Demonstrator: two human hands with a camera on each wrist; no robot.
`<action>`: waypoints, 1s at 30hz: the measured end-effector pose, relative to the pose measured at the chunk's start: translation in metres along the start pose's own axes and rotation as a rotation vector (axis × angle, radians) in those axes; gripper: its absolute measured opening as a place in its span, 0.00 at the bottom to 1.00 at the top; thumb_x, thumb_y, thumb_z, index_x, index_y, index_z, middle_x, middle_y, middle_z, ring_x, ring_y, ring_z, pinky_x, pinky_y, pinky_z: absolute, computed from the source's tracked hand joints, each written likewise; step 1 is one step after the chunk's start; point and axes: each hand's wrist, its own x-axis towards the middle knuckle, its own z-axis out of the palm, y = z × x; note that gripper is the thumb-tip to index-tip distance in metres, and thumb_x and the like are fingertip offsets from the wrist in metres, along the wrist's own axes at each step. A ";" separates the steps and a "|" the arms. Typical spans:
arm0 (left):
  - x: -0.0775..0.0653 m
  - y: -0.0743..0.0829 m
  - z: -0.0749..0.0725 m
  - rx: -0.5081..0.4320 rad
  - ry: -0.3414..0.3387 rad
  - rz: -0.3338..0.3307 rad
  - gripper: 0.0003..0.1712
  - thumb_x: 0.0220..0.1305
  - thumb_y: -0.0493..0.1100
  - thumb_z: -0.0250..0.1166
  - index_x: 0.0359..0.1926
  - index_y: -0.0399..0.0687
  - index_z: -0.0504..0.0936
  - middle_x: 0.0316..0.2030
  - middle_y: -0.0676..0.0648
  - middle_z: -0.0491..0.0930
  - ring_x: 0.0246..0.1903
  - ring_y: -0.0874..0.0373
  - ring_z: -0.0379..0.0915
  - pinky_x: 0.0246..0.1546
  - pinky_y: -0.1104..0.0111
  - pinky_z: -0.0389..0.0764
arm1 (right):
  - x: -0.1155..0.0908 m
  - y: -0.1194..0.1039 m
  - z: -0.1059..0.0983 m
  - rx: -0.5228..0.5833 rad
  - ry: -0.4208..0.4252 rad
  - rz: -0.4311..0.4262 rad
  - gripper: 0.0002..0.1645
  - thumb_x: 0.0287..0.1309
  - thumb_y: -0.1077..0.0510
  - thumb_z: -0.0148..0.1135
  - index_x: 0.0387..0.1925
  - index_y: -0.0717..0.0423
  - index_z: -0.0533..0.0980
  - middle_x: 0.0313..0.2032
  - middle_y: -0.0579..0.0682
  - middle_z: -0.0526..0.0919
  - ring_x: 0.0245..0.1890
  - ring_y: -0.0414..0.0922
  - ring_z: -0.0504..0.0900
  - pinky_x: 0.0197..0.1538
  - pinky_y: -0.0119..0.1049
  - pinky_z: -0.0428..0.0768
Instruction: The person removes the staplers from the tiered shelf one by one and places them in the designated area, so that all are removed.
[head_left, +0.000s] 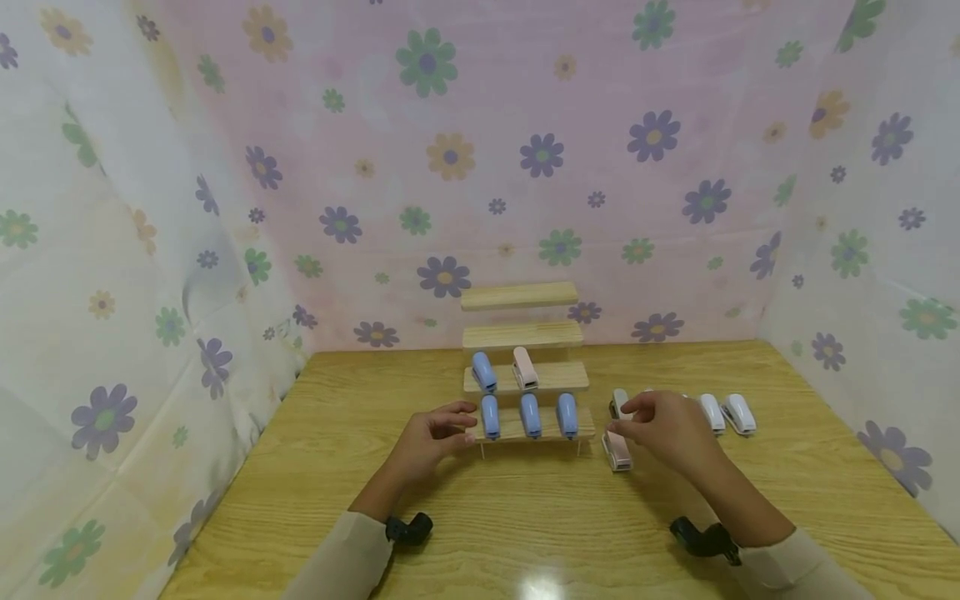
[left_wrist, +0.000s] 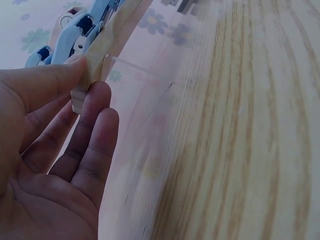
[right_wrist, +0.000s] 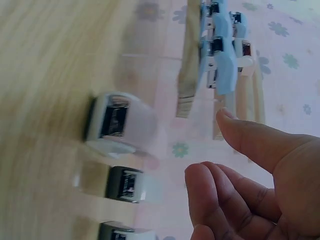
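A tiered wooden rack [head_left: 566, 377] stands near the middle of the table. On its lowest tier are three blue mini staplers [head_left: 530, 415]; the tier above carries a blue stapler [head_left: 483, 372] at the left and a pink stapler [head_left: 525, 368] beside it. My left hand [head_left: 423, 446] pinches the lowest plank's left end, thumb above and fingers below, as the left wrist view shows. My right hand [head_left: 671, 429] hovers over the staplers right of the rack, thumb and fingers apart with nothing between. Nearest to it is a pale pink stapler [head_left: 618, 454] on the table.
Behind the pale pink stapler sits a whitish stapler [head_left: 619, 398]. Further right, white staplers [head_left: 739, 413] stand in a row, partly hidden by my right hand. The two upper planks [head_left: 521, 336] bear nothing. Flowered cloth [head_left: 495, 167] surrounds the wooden table [head_left: 480, 525].
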 end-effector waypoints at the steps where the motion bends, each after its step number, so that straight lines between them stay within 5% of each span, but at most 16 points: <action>1: 0.000 0.000 0.000 0.001 0.002 0.001 0.16 0.65 0.42 0.74 0.53 0.47 0.89 0.68 0.47 0.77 0.56 0.46 0.82 0.46 0.71 0.85 | 0.001 -0.002 -0.001 0.003 0.005 -0.004 0.32 0.55 0.33 0.75 0.48 0.55 0.87 0.33 0.44 0.88 0.30 0.41 0.83 0.30 0.38 0.79; 8: -0.001 0.000 0.000 0.004 0.004 -0.003 0.15 0.65 0.43 0.74 0.53 0.47 0.89 0.67 0.47 0.77 0.55 0.47 0.83 0.46 0.71 0.85 | 0.006 -0.019 -0.006 0.016 0.002 -0.024 0.34 0.56 0.31 0.73 0.50 0.52 0.86 0.33 0.43 0.88 0.29 0.40 0.82 0.29 0.38 0.79; 21: 0.001 0.000 0.000 0.012 0.000 -0.001 0.15 0.66 0.43 0.74 0.53 0.49 0.89 0.67 0.49 0.77 0.55 0.49 0.83 0.47 0.71 0.85 | 0.021 -0.052 -0.011 0.075 0.026 -0.063 0.27 0.60 0.41 0.74 0.52 0.55 0.86 0.35 0.47 0.87 0.21 0.44 0.81 0.23 0.38 0.77; 30: 0.000 -0.001 0.000 0.014 0.003 0.013 0.15 0.66 0.42 0.74 0.53 0.47 0.89 0.67 0.47 0.78 0.56 0.47 0.82 0.50 0.73 0.84 | 0.030 -0.067 -0.002 0.103 0.063 -0.098 0.27 0.57 0.38 0.76 0.50 0.51 0.87 0.34 0.43 0.88 0.36 0.44 0.86 0.32 0.36 0.81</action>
